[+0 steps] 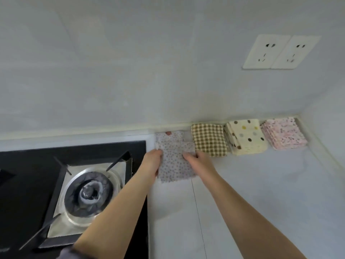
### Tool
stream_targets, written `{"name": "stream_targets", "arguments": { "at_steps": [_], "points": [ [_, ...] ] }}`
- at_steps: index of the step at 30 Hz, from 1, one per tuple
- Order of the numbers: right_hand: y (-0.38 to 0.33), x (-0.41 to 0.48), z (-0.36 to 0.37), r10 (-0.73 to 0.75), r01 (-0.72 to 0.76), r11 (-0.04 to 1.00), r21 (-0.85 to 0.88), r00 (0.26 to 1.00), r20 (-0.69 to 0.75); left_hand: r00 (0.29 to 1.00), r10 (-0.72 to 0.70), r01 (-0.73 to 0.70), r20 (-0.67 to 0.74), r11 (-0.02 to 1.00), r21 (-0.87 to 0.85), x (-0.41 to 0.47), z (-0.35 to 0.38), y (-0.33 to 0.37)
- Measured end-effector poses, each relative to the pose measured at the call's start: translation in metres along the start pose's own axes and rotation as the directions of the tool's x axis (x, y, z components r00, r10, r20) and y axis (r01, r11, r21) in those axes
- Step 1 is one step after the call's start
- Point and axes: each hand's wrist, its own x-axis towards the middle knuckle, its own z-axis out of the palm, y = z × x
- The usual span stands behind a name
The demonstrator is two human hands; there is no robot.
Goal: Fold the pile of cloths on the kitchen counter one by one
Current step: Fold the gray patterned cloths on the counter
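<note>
A white cloth with small brown dots (pixel 174 163) lies on the pale counter (pixel 261 193) just right of the stove. My left hand (pixel 152 161) grips its left edge with curled fingers. My right hand (pixel 196 159) pinches its right edge near the top. Behind it, against the wall, lies another dotted cloth (pixel 169 137) with the same pattern. To the right stand three folded stacks in a row: a brown checked cloth (pixel 209 139), a cream polka-dot cloth (pixel 246 137) and a pink patterned cloth (pixel 283 132).
A black gas stove (pixel 61 184) with a steel burner fills the left side, its edge close to my left forearm. Two white wall sockets (pixel 280 51) sit high on the right. The counter ends in a corner at the far right.
</note>
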Motion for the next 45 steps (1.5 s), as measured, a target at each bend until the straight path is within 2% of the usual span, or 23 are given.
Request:
{"name": "stream_targets", "arguments": {
  "at_steps": [2,4,7,10,14,16,18,19,20,22,23,25,26,28,30,32,35,37,39,42,45],
  "points": [
    [-0.003,0.026,0.003,-0.115,0.097,0.970,-0.224,0.991,-0.069,0.973,0.189,-0.152,-0.129,0.955,0.254,0.021,0.007,0.005],
    [-0.007,0.046,0.011,-0.200,0.150,0.918,-0.368,0.975,-0.101,0.917,0.356,-0.246,-0.177,0.858,0.451,0.034,0.010,0.012],
    [-0.011,0.077,0.023,-0.297,0.178,0.785,-0.593,0.949,-0.109,0.880,0.422,-0.227,-0.218,0.777,0.587,0.057,0.016,0.019],
    [-0.015,0.100,0.036,-0.305,0.141,0.651,-0.746,0.949,-0.087,0.864,0.446,-0.139,-0.234,0.658,0.740,0.077,0.020,0.015],
    [-0.013,0.114,0.048,-0.279,0.105,0.532,-0.840,0.959,-0.057,0.829,0.502,-0.094,-0.248,0.562,0.822,0.090,0.023,0.006],
    [-0.013,0.114,0.048,-0.313,0.117,0.557,-0.822,0.947,-0.078,0.822,0.512,-0.111,-0.249,0.573,0.812,0.093,0.023,0.007],
    [-0.008,0.107,0.048,-0.390,0.177,0.553,-0.814,0.918,-0.066,0.813,0.525,-0.139,-0.253,0.597,0.790,0.093,0.021,0.005],
    [-0.003,0.101,0.048,-0.475,0.226,0.502,-0.834,0.879,-0.047,0.791,0.562,-0.154,-0.240,0.564,0.812,0.091,0.020,0.004],
    [0.004,0.097,0.049,-0.554,0.270,0.430,-0.861,0.832,-0.016,0.750,0.630,-0.166,-0.201,0.474,0.865,0.089,0.017,0.001],
    [0.014,0.093,0.049,-0.653,0.347,0.329,-0.878,0.756,0.054,0.678,0.734,-0.178,-0.034,0.209,0.961,0.080,0.013,-0.011],
    [0.016,0.093,0.049,-0.652,0.377,0.277,-0.884,0.750,0.115,0.693,0.717,-0.185,0.077,0.073,0.980,0.077,0.011,-0.017],
    [0.018,0.097,0.045,-0.503,0.413,0.201,-0.888,0.821,0.269,0.798,0.568,-0.168,0.202,-0.112,0.979,0.076,0.004,-0.026],
    [0.018,0.100,0.043,-0.382,0.416,0.202,-0.886,0.867,0.320,0.845,0.497,-0.143,0.198,-0.146,0.979,0.079,0.001,-0.029],
    [0.015,0.104,0.042,-0.282,0.393,0.158,-0.906,0.897,0.340,0.889,0.427,-0.093,0.164,-0.181,0.979,0.085,-0.001,-0.026],
    [0.010,0.102,0.044,-0.255,0.371,0.119,-0.921,0.908,0.333,0.915,0.380,-0.060,0.133,-0.197,0.978,0.079,0.005,-0.020],
    [0.005,0.088,0.046,-0.298,0.367,0.184,-0.912,0.905,0.304,0.915,0.385,-0.064,0.122,-0.159,0.985,0.059,0.007,-0.017],
    [0.002,0.045,0.048,-0.458,0.424,0.362,-0.830,0.856,0.238,0.827,0.542,-0.173,0.153,-0.015,0.985,0.013,-0.007,-0.027],
    [0.007,0.012,0.051,-0.515,0.461,0.423,-0.781,0.831,0.211,0.737,0.658,-0.267,0.157,0.070,0.961,-0.018,-0.023,-0.040],
    [0.008,-0.030,0.061,-0.521,0.477,0.471,-0.742,0.829,0.202,0.685,0.719,-0.304,0.115,0.138,0.943,-0.054,-0.050,-0.052],
    [0.016,-0.089,0.086,-0.504,0.473,0.573,-0.670,0.847,0.167,0.627,0.777,-0.332,0.066,0.190,0.924,-0.101,-0.095,-0.070],
    [0.023,-0.149,0.123,-0.558,0.530,0.616,-0.583,0.816,0.152,0.578,0.815,-0.376,0.048,0.214,0.902,-0.152,-0.148,-0.087]
  ]
}}
